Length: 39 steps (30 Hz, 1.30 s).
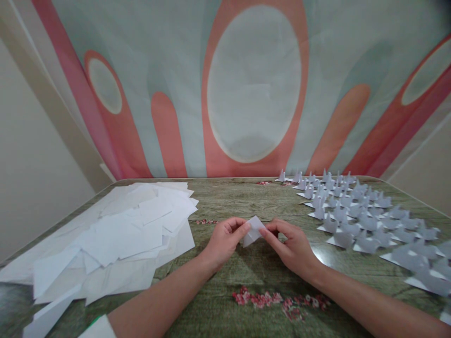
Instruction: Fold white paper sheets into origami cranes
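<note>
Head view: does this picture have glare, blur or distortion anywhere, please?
In the head view, a bright glare spot on the table beside the right hand; folded papers on the right look soft, their creases hard to tell; the backdrop pattern leans outward at both sides, as with a wide lens; a dark smudge in the top right corner.

From head height, one view looks forward, down across the table [232,199] toward the backdrop [253,84]

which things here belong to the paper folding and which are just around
Part of the folding:
- small folded paper, held by left hand and right hand
- loose white sheets, likely the supply
- folded paper figures, likely finished pieces

Just around:
- pink flower decoration
- patterned backdrop
</note>
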Available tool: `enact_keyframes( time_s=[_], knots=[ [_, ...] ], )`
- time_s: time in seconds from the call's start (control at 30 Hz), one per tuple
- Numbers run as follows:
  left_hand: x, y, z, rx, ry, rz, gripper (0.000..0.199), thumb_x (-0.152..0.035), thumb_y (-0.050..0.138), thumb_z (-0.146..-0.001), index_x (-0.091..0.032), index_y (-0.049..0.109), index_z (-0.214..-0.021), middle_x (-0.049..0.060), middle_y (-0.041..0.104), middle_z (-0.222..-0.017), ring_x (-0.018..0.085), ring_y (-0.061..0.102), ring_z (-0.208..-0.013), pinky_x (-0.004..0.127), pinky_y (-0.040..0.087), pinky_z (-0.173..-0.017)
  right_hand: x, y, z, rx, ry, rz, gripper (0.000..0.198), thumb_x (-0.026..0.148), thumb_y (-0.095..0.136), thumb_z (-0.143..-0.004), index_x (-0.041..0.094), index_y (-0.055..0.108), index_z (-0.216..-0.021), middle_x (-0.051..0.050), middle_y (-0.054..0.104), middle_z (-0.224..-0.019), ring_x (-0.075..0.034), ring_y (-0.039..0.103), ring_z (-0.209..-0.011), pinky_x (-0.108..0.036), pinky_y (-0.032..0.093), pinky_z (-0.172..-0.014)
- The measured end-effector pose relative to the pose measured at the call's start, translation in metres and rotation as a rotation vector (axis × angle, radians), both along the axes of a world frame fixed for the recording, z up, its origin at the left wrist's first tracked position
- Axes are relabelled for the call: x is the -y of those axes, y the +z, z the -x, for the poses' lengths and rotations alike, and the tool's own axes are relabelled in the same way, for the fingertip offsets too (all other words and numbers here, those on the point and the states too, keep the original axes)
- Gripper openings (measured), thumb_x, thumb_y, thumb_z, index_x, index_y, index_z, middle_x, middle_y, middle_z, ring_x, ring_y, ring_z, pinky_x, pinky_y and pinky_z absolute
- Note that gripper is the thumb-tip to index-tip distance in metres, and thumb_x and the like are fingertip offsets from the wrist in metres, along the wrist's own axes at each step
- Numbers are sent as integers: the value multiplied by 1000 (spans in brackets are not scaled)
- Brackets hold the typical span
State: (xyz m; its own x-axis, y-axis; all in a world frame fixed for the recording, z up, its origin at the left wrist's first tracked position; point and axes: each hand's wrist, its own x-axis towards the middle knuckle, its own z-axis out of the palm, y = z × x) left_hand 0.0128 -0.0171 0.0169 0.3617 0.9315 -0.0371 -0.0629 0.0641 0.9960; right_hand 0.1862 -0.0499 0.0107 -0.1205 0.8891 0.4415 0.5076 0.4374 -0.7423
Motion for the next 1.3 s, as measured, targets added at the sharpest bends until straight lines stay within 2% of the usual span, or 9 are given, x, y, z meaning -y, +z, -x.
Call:
enact_keyframes(
  time_s=[0.2,0.37,0.53,0.67,0.8,0.9,1.0,1.1,1.3],
  knots=[
    [1,1,-1,-4,38,9,30,-40,65,-71,-11,62,-76,0,58,-65,9,46,-58,19,34,-56,1,0,1,-43,-39,113,28,35,51,-83,17,57,-63,2,51,-55,-11,45,-53,-23,34,-53],
    [0,1,0,-1,75,42,31,-42,67,-67,-11,62,-73,0,60,-63,9,47,-56,20,34,-54,-3,-4,0,-104,-16,235,34,42,51,-82,17,53,-59,3,47,-52,-11,41,-50,-22,32,-48],
    [0,2,1,-2,89,45,32,-43,70,-64,-12,63,-69,1,61,-64,10,49,-57,21,36,-56,-5,-5,0,-134,63,246,29,42,50,-83,17,58,-72,2,51,-61,-11,43,-56,-22,34,-51],
    [1,2,1,-42,26,1,31,-42,68,-67,-11,66,-72,1,63,-66,12,51,-60,21,37,-59,-6,-3,0,-163,118,233,26,40,51,-83,17,61,-80,-1,56,-72,-14,48,-66,-24,38,-60],
    [1,2,0,-17,77,-45,31,-40,62,-74,-14,67,-90,4,67,-84,15,55,-75,23,40,-69,-9,-5,-2,-303,44,282,27,41,53,-82,16,63,-81,0,58,-71,-14,48,-66,-24,37,-61],
    [1,0,-1,0,116,-55,29,-38,63,-74,-13,67,-88,5,67,-84,15,55,-78,24,40,-72,-12,-5,-3,-391,-12,352,30,45,55,-79,16,63,-81,2,52,-61,-11,43,-57,-22,33,-54],
    [0,-1,0,-15,95,-44,27,-38,65,-72,-12,66,-80,3,64,-74,13,53,-68,22,39,-65,-11,-6,-2,-421,3,412,33,48,56,-77,15,62,-77,4,46,-56,-10,40,-53,-22,31,-51],
    [-1,-1,1,4,74,-6,29,-40,66,-71,-12,66,-79,2,62,-70,11,50,-63,21,38,-60,-11,-7,-1,-458,47,455,33,49,57,-77,15,60,-77,3,48,-57,-10,41,-54,-22,31,-52],
    [2,1,2,121,-34,86,30,-38,70,-68,-13,66,-84,3,65,-76,12,54,-67,23,41,-66,-12,-11,0,-588,162,522,33,47,61,-75,15,61,-83,2,51,-61,-10,43,-55,-21,33,-53]
  ],
)
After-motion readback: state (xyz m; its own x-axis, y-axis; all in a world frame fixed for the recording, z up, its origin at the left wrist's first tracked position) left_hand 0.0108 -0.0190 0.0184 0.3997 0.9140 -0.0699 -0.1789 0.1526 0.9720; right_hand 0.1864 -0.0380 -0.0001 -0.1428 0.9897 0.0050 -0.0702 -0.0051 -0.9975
